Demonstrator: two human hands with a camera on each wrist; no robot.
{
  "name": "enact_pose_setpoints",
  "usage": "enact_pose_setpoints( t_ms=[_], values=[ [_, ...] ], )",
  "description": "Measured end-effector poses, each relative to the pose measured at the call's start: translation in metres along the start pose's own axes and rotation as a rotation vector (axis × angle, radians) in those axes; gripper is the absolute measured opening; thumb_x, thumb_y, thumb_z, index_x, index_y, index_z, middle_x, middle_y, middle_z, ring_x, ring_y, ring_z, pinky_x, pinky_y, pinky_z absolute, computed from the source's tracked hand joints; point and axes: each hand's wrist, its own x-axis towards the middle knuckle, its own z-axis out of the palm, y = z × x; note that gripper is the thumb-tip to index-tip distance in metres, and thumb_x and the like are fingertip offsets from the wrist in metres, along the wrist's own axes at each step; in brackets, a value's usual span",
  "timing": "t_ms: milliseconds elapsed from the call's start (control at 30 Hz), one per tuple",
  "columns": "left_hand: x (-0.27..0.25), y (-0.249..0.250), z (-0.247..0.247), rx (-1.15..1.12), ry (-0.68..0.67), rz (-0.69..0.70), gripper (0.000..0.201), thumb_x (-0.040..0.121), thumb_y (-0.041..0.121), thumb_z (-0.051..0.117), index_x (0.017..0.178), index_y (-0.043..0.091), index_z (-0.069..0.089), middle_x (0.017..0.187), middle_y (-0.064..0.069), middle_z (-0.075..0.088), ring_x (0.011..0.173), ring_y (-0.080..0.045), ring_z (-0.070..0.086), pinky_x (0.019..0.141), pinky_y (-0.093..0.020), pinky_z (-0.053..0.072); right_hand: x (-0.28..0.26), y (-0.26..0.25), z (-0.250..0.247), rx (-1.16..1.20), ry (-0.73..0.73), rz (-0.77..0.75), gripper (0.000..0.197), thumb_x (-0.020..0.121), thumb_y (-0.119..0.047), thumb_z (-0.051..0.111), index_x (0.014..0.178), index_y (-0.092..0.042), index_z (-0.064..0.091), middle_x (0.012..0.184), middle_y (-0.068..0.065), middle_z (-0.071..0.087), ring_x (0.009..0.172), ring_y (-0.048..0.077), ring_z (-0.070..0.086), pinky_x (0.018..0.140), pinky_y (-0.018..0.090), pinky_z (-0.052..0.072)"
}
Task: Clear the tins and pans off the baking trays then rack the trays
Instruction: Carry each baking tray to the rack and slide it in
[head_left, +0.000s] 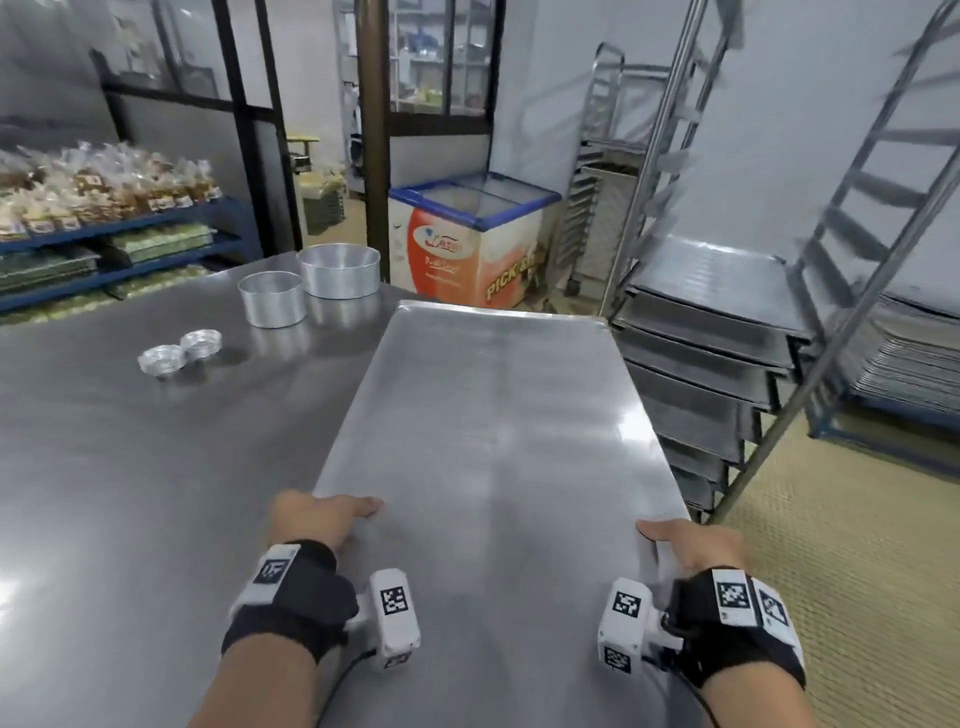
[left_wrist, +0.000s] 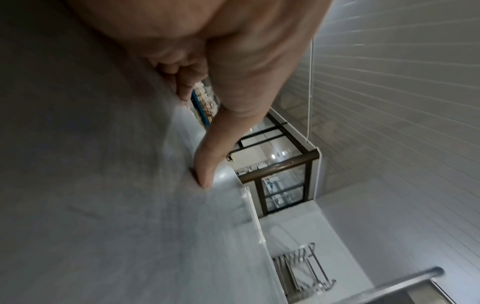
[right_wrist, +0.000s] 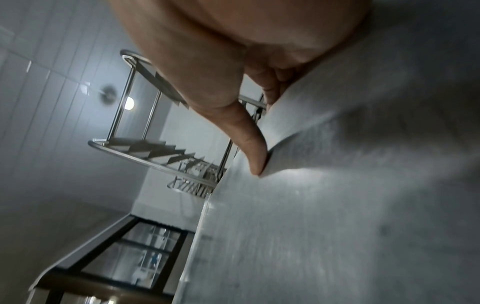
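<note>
At near edge of counter (head_left: 130, 493): left hand (head_left: 317, 519) and right hand (head_left: 691, 545) gripping baking tray (head_left: 493, 415) by its near corners, thumbs on top, fingers curled under. Farther, toward counter's far edge: two foil cups (head_left: 179, 353), two round tins (head_left: 311, 280), all apparently empty. Beyond, right: rack (head_left: 717, 364) loaded with trays.

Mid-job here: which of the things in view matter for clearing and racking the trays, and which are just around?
Job:
baking tray, bare, gripped by left hand and right hand
two round pans on the table
foil tins
tray rack, partly loaded

Not the job:
chest freezer
shelves of bagged goods
</note>
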Motion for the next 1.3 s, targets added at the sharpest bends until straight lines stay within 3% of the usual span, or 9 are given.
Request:
enact_pose_setpoints(
  t_ms=[133, 233, 333, 433, 833, 967, 1033, 1167, 1300],
  values=[
    [-0.002, 0.033, 0.072, -0.013, -0.071, 0.073, 0.04, 0.051, 0.013, 0.098, 0.075, -0.002, 0.07, 0.074, -0.017, 0.072, 0.063, -0.03, 0.068, 0.066, -0.043, 0.06, 0.037, -0.02, -0.047, 0.075, 0.072, -0.027, 0.044, 0.069, -0.009, 0.087, 0.1, 0.012, 0.063, 0.09, 0.018, 0.064, 0.074, 0.03, 0.06, 0.066, 0.033, 0.045],
    [-0.007, 0.054, 0.122, -0.019, -0.14, 0.088, 0.041, 0.044, 0.012, 0.098, 0.072, -0.001, 0.072, 0.069, -0.014, 0.074, 0.063, -0.032, 0.072, 0.073, -0.051, 0.062, 0.062, -0.033, -0.078, 0.153, 0.12, -0.053, 0.034, 0.071, -0.002, 0.084, 0.091, 0.01, 0.058, 0.078, 0.013, 0.059, 0.061, 0.024, 0.054, 0.055, 0.033, 0.044],
    [-0.003, 0.068, 0.17, -0.053, -0.208, 0.103, 0.068, 0.017, 0.024, 0.096, 0.077, 0.001, 0.074, 0.069, -0.013, 0.076, 0.063, -0.036, 0.074, 0.07, -0.058, 0.062, 0.088, -0.041, -0.101, 0.191, 0.186, -0.025, 0.037, 0.061, -0.004, 0.089, 0.082, 0.007, 0.06, 0.072, 0.014, 0.062, 0.065, 0.029, 0.062, 0.072, 0.05, 0.057],
    [0.001, 0.077, 0.214, -0.064, -0.244, 0.146, 0.076, 0.009, 0.03, 0.091, 0.079, 0.003, 0.074, 0.071, -0.012, 0.076, 0.064, -0.036, 0.074, 0.07, -0.058, 0.062, 0.116, -0.043, -0.122, 0.228, 0.236, -0.012, 0.049, 0.044, -0.012, 0.092, 0.082, 0.005, 0.066, 0.075, 0.019, 0.07, 0.067, 0.036, 0.07, 0.069, 0.064, 0.056],
    [-0.023, 0.134, 0.329, -0.027, -0.344, 0.25, 0.054, 0.03, 0.019, 0.097, 0.075, 0.002, 0.072, 0.074, -0.013, 0.075, 0.067, -0.036, 0.073, 0.07, -0.057, 0.062, 0.191, -0.069, -0.169, 0.32, 0.396, 0.05, 0.052, 0.049, -0.011, 0.093, 0.089, 0.008, 0.066, 0.084, 0.02, 0.071, 0.076, 0.035, 0.071, 0.079, 0.052, 0.058],
    [-0.016, 0.154, 0.364, 0.02, -0.344, 0.259, 0.046, 0.047, 0.013, 0.099, 0.076, 0.002, 0.066, 0.078, -0.014, 0.072, 0.072, -0.034, 0.071, 0.076, -0.051, 0.061, 0.217, -0.091, -0.173, 0.353, 0.404, 0.027, 0.046, 0.057, -0.006, 0.091, 0.09, 0.012, 0.063, 0.086, 0.023, 0.068, 0.077, 0.037, 0.069, 0.071, 0.044, 0.058],
    [-0.003, 0.164, 0.385, 0.035, -0.346, 0.252, 0.048, 0.044, 0.015, 0.1, 0.075, 0.004, 0.064, 0.077, -0.013, 0.071, 0.073, -0.034, 0.07, 0.078, -0.052, 0.06, 0.236, -0.1, -0.172, 0.352, 0.403, 0.011, 0.041, 0.063, -0.003, 0.088, 0.091, 0.013, 0.062, 0.088, 0.025, 0.067, 0.078, 0.037, 0.067, 0.066, 0.037, 0.054],
    [0.04, 0.178, 0.433, 0.08, -0.359, 0.261, 0.072, 0.021, 0.035, 0.096, 0.08, 0.003, 0.071, 0.076, -0.011, 0.074, 0.069, -0.035, 0.072, 0.075, -0.054, 0.062, 0.273, -0.124, -0.163, 0.319, 0.428, -0.004, 0.035, 0.064, -0.005, 0.089, 0.075, 0.006, 0.057, 0.077, 0.019, 0.063, 0.074, 0.034, 0.064, 0.073, 0.041, 0.055],
    [0.088, 0.188, 0.482, 0.118, -0.394, 0.249, 0.079, 0.01, 0.041, 0.09, 0.077, 0.003, 0.071, 0.075, -0.012, 0.075, 0.067, -0.036, 0.073, 0.073, -0.055, 0.062, 0.309, -0.145, -0.154, 0.285, 0.427, -0.007, 0.035, 0.063, -0.004, 0.089, 0.083, 0.009, 0.063, 0.072, 0.015, 0.063, 0.075, 0.033, 0.065, 0.075, 0.04, 0.054]
  ],
)
